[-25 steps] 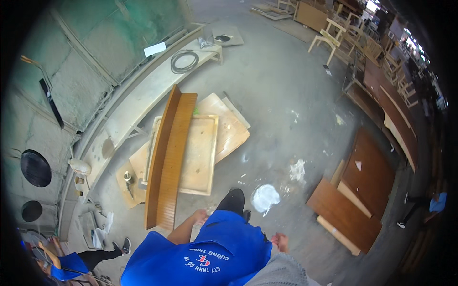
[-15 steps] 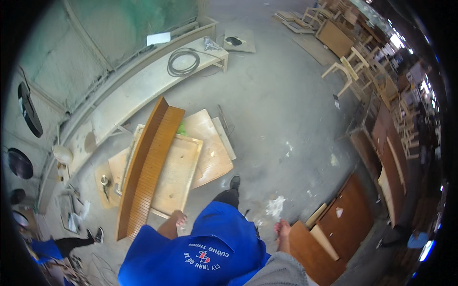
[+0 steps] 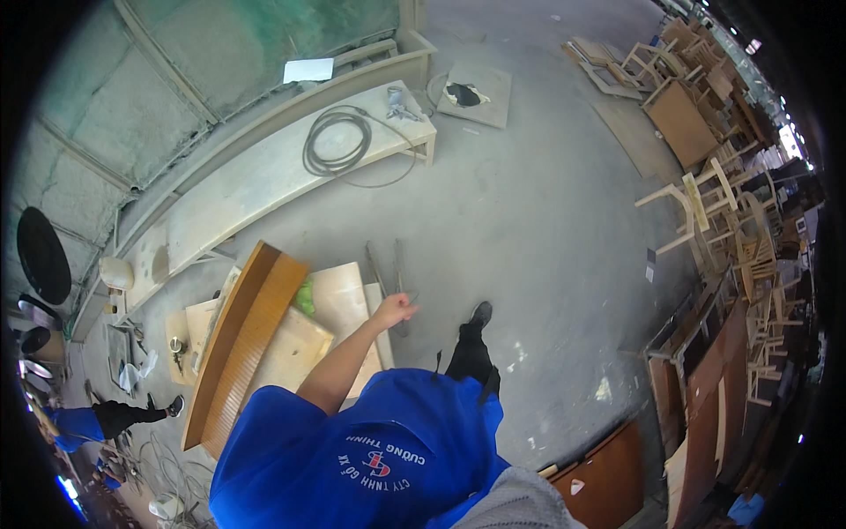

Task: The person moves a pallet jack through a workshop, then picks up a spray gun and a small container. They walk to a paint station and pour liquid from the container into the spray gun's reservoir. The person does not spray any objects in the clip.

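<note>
My left arm reaches forward from the blue shirt [image 3: 361,450]. At its end my left hand [image 3: 394,310] hangs in the air with its fingers curled in, and nothing shows in it. It is nearest to the pale boards [image 3: 339,295] on the floor and some thin dark rods [image 3: 374,264]. To its left, a long brown L-shaped wooden piece with a slatted face [image 3: 251,339] leans slanting over a shallow pale wooden tray [image 3: 295,353]. Green material [image 3: 305,298] shows beside it. My right hand is hidden from view.
A long low bench [image 3: 211,203] carries a coiled hose [image 3: 339,145] and a spray gun [image 3: 401,108]. Chairs [image 3: 696,203] and panels stand at the right. Brown boards [image 3: 608,480] lie at the lower right. A person in blue [image 3: 84,423] is at the far left.
My left hand has swung forward and up past the boards. My right hand has gone out of view. The boards and bench sit differently in view as I have moved and turned.
</note>
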The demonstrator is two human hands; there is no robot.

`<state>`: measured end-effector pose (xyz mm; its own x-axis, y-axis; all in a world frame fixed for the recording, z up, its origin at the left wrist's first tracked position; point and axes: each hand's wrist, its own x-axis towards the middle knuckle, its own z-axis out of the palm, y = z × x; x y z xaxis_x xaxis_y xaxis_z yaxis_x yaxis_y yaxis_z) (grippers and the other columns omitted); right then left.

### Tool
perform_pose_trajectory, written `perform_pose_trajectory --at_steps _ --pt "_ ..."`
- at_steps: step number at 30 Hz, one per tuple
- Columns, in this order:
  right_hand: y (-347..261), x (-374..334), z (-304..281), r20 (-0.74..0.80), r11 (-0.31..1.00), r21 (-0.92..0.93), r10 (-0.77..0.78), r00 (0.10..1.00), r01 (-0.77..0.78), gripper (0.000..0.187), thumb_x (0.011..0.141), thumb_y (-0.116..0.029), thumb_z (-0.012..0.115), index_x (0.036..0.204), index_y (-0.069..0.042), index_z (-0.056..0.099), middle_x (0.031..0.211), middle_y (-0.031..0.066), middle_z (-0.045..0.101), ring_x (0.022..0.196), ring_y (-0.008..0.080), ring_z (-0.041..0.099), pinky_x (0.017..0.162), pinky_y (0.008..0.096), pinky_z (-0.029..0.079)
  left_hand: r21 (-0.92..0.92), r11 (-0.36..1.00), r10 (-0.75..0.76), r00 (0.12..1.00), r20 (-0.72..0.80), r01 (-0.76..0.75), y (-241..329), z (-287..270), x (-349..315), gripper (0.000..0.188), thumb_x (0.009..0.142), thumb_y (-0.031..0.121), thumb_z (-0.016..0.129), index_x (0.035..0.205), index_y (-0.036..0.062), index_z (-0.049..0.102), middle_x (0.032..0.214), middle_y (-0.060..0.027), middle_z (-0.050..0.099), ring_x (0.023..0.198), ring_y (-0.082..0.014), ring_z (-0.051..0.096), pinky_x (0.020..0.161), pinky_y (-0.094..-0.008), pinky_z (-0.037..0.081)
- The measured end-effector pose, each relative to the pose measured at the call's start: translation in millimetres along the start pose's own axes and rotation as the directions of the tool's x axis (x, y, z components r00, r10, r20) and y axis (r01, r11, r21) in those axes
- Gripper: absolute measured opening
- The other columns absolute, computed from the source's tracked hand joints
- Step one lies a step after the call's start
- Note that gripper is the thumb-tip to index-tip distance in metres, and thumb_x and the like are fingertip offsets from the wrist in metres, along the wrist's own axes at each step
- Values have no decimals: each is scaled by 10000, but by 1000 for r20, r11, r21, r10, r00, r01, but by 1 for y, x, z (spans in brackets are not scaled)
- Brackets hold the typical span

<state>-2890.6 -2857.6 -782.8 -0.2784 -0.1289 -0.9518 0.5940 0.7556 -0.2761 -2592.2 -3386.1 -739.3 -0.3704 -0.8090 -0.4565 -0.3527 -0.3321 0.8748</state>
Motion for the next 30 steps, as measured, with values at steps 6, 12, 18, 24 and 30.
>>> perform_pose_trajectory --at_steps 6,12,18,24,30 --pt "-346 68 -11 -81 991 38 -125 989 128 291 1051 -257 586 1207 -36 693 786 99 711 560 184 659 435 306 494 640 670 -553 829 91 377 -1 0 66 261 934 307 769 785 113 677 753 -28 740 616 -206 706 578 -386 561" --pt "-743 75 16 -23 696 240 -693 721 677 341 1044 -288 653 1269 -36 697 837 79 717 674 165 676 611 295 536 -295 521 -810 573 126 801 2 -24 146 189 991 255 711 867 138 629 754 -24 668 606 -182 657 513 -334 464" --pt "-939 79 141 -184 726 144 -647 740 672 296 1052 -256 661 1244 -34 701 784 51 692 658 163 657 599 296 544 -154 597 -787 612 81 787 -1 -91 399 292 980 418 736 990 129 696 768 -35 716 639 -197 707 575 -429 556" --pt "-987 91 334 -97 768 -639 -143 985 48 410 1038 -279 668 1378 -51 647 930 115 744 801 241 730 709 349 604 53 892 -423 869 -258 450 54 -192 735 806 937 568 728 1547 87 515 1514 -208 603 1428 -397 548 1194 -526 412" --pt "-1160 64 497 256 867 -439 -131 958 236 355 1032 -241 715 1340 -65 684 996 85 766 894 208 739 779 341 593 -684 651 -744 454 -489 330 128 -312 947 1024 863 388 838 1678 138 271 1388 -207 638 1115 -290 697 728 -465 645"
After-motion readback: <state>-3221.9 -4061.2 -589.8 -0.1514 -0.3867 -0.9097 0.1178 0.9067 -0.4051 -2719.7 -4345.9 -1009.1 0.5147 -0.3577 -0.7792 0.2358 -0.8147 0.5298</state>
